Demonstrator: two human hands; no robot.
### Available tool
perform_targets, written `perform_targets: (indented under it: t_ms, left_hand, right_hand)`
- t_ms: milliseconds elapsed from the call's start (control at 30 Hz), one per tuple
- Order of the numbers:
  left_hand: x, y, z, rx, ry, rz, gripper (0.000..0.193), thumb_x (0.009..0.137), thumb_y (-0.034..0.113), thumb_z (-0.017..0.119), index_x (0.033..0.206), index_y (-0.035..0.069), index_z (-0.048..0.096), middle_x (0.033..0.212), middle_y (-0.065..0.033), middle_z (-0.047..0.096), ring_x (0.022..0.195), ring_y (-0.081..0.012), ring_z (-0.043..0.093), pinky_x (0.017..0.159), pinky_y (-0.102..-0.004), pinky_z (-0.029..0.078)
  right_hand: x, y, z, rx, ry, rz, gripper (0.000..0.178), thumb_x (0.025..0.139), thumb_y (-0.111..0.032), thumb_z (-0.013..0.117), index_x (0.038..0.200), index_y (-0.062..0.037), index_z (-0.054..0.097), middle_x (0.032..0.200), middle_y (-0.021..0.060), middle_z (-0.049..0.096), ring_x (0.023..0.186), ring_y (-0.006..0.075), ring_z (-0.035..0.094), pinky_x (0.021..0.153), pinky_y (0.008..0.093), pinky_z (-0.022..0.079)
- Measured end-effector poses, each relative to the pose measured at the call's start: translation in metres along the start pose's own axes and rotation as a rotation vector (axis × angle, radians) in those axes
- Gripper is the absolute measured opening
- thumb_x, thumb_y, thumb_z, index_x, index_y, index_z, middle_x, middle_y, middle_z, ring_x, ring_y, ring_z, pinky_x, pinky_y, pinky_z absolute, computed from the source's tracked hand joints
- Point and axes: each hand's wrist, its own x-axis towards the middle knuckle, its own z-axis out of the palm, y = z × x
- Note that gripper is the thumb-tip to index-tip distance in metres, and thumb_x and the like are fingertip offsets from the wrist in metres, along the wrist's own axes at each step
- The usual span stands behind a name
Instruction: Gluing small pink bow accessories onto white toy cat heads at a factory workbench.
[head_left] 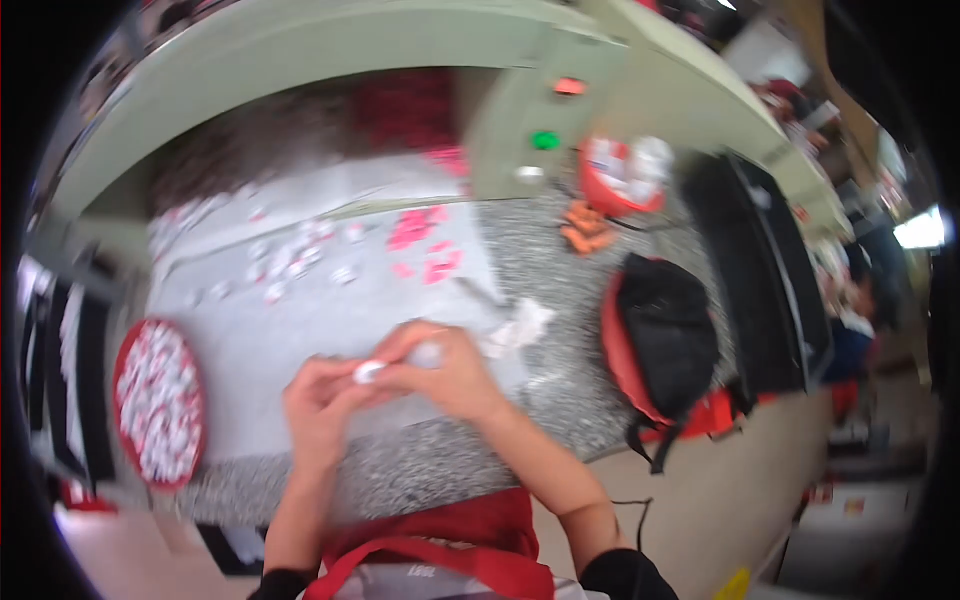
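Over the nearer part of the white sheet (250, 360), pinching a small white piece (369, 372) at the fingertips, with the left hand (320, 390) on its left and the right hand (450, 372) on its right. Has both hands drawn narrow, almost meeting around it. Also shows a pale rounded shape (426, 354) within the curl of the right hand; cannot tell through the blur what it is.

With the clock centred on the hands, shows loose white pieces (300, 258) scattered at eleven o'clock and pink pieces (410, 230) clustered between twelve and one, on the sheet. At nine, shows a red oval tray (203, 405) full of white bits with reddish patches. Between two and three, near the right hand, shows a crumpled white scrap (522, 328) at the sheet's edge. Toward two, on the speckled grey tabletop (570, 410), shows orange pieces (585, 230) just below an orange-red bowl (603, 196) containing white items. At three, shows a black-and-red bag (665, 335), with a long black case (750, 270) beyond.
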Motion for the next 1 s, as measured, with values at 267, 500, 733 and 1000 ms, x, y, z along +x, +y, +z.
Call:
perform_targets:
  t_ms: [267, 500, 733, 1000]
  left_hand:
    - [0.000, 0.009, 0.000, -0.142, -0.120, 0.007, 0.023, 0.077, -0.008, 0.055, 0.099, -0.006, 0.049, 0.088, -0.0148, 0.059, 0.078, -0.0189, 0.061, 0.070, -0.0273, 0.051]
    - [0.013, -0.004, -0.013, -0.166, -0.036, -0.115, 0.022, 0.077, -0.003, 0.058, 0.099, -0.005, 0.054, 0.086, -0.0114, 0.061, 0.075, -0.0146, 0.060, 0.067, -0.0246, 0.050]
    - [-0.006, 0.025, -0.079, 0.690, 0.442, 0.390, 0.019, 0.076, -0.002, 0.059, 0.095, -0.002, 0.059, 0.088, -0.0061, 0.062, 0.076, -0.0096, 0.059, 0.067, -0.0206, 0.046]
    - [-0.007, 0.050, -0.178, 1.663, 0.863, 0.572, 0.030, 0.067, 0.001, 0.060, 0.096, 0.006, 0.060, 0.109, -0.0201, 0.048, 0.104, -0.0348, 0.044, 0.086, -0.0421, 0.038]
  right_hand:
    - [-0.002, 0.004, 0.009, 0.256, 0.012, 0.137, 0.016, 0.069, 0.003, 0.066, 0.083, 0.0033, 0.058, 0.081, 0.0114, 0.060, 0.061, 0.0125, 0.055, 0.051, 0.0232, 0.045]
    - [0.004, 0.021, 0.025, 0.192, 0.091, 0.234, 0.014, 0.073, -0.001, 0.064, 0.085, 0.0021, 0.058, 0.075, 0.0091, 0.061, 0.060, 0.0109, 0.056, 0.052, 0.0212, 0.045]
    - [-0.001, 0.028, 0.034, 0.028, 0.205, 0.143, 0.012, 0.077, -0.009, 0.061, 0.078, 0.0020, 0.057, 0.075, 0.0086, 0.060, 0.054, 0.0105, 0.052, 0.049, 0.0231, 0.044]
    - [0.001, 0.018, 0.027, -0.054, 0.210, 0.286, 0.013, 0.077, -0.010, 0.062, 0.079, 0.0024, 0.057, 0.066, 0.0054, 0.057, 0.053, 0.0093, 0.052, 0.049, 0.0229, 0.044]
